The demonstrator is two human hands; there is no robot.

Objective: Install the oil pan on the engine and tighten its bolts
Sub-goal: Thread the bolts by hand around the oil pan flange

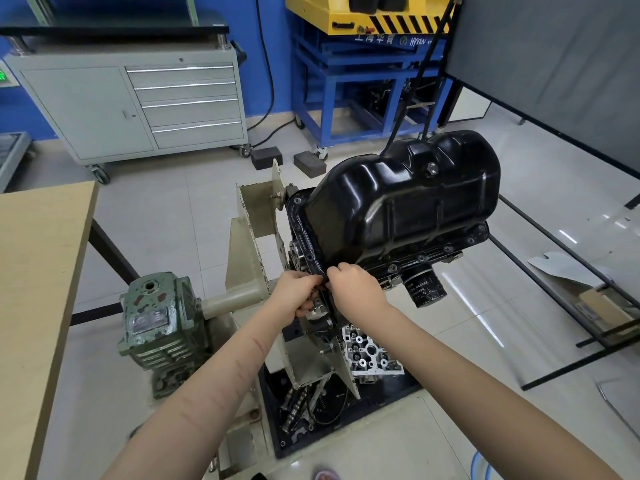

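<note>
We're looking at the engine (pixel 408 268) on its stand (pixel 249 244), oil pan (pixel 405 195) sitting on top with flange mating the block. We're judging the pan stiff pressed steel, moderately heavy, glossy and likely slick — best held by the flange rim. Left hand (pixel 298 292) and right hand (pixel 356 289) are both curling at the near corner — grip contents hidden, can't tell.

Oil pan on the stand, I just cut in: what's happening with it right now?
A person is working at the near corner of the black oil pan, which sits on the engine mounted on a stand. Both the left hand and right hand have curled fingers meeting at the pan's flange, apparently fitting or turning something small there; what they hold is hidden. No wrench is visible. An oil filter hangs just beside them.
</note>
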